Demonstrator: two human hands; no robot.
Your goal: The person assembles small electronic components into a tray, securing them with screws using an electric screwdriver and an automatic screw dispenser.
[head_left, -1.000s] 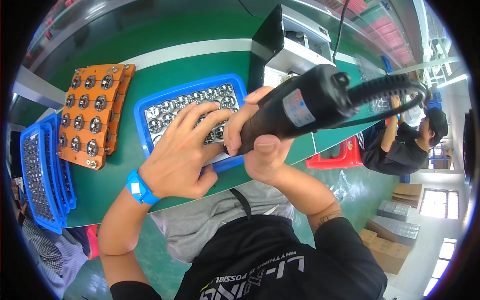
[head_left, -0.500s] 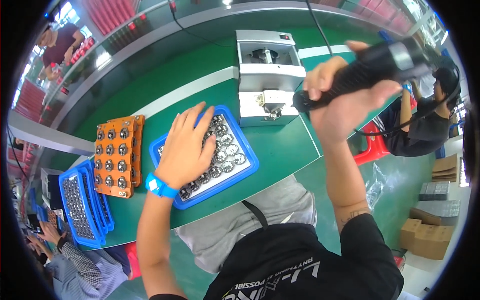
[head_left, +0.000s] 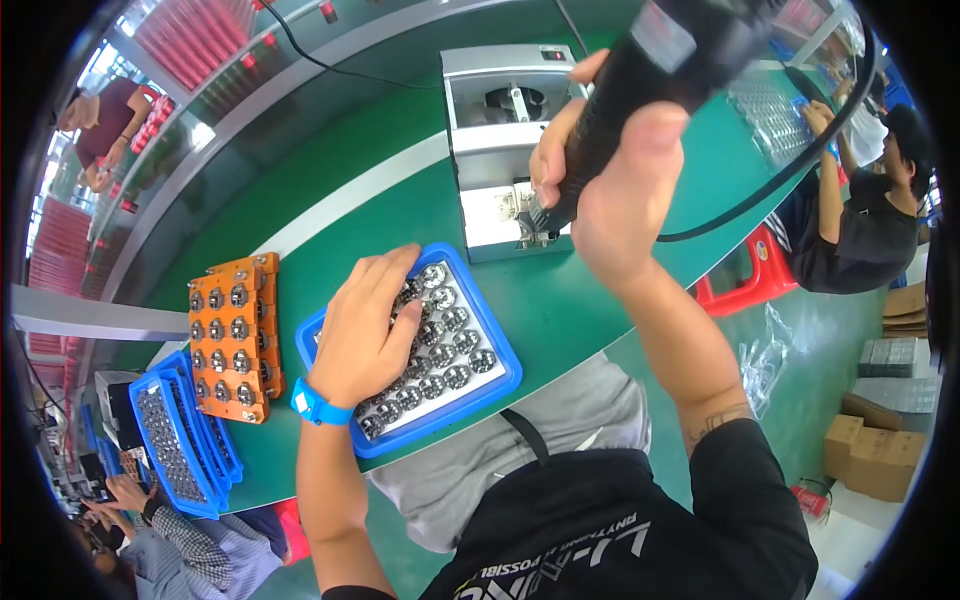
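Observation:
My right hand (head_left: 625,195) grips a black corded electric screwdriver (head_left: 632,85), tilted with its body up and to the right. The screwdriver's lower end meets the front of a silver box-shaped screw feeder (head_left: 478,140); whether it touches there is hard to tell. With fingers stretched, my left hand (head_left: 365,330) lies over the left part of a shallow blue tray (head_left: 512,368). Rows of round metal-and-black parts (head_left: 455,319) sit in that tray on a white liner, some of them hidden under the hand.
To the left stand orange fixture plates (head_left: 228,330) bearing similar round parts, and stacked blue trays (head_left: 180,440) with small parts. The screwdriver's black cable (head_left: 740,215) loops to the right. A red stool (head_left: 750,280) and a seated co-worker (head_left: 870,220) are at the right.
My right hand has brought the screwdriver left and turned it steeper, its lower end now at the feeder's front. My left hand stays over the tray; the whole view has shifted slightly.

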